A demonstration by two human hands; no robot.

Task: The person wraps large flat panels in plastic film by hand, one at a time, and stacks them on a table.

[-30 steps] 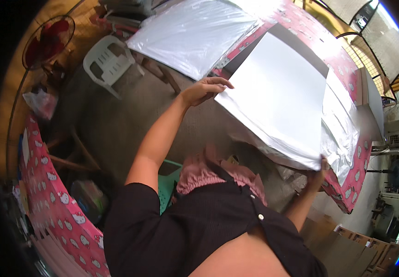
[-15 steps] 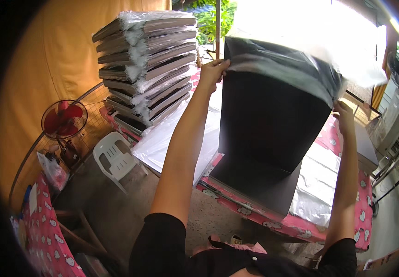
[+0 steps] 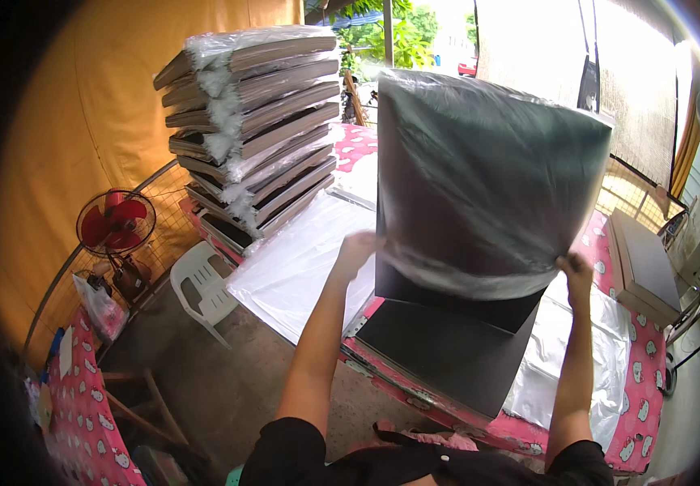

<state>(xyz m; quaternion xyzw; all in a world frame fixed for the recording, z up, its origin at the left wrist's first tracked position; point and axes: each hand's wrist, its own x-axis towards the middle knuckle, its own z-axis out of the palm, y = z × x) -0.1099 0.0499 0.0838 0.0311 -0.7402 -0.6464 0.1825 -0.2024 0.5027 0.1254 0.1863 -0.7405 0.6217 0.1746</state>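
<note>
A black board [image 3: 463,162] stands upright before me, with a clear plastic bag [image 3: 479,275] drawn over most of it. The bag's open edge hangs across the board's lower part. At the left end of that edge is my left hand [image 3: 358,253], somewhat blurred, its fingers closed on the plastic. My right hand [image 3: 576,271] pinches the bag at the board's right side and bunches it there. Beneath the upright board, another flat black board [image 3: 439,352] lies at the table's near edge.
A tall stack of bagged boards [image 3: 281,121] rises at the far left. White plastic bags [image 3: 301,263] lie left of the board, more plastic [image 3: 580,356] to its right. Grey-brown boards [image 3: 645,267] rest on the pink patterned table [image 3: 649,405]. A white chair [image 3: 204,283] and red fan [image 3: 115,220] stand left.
Both hands have come down toward me, pulling the plastic bag from the board's top to its lower part. The loose, billowing plastic above has gone down over the board.
</note>
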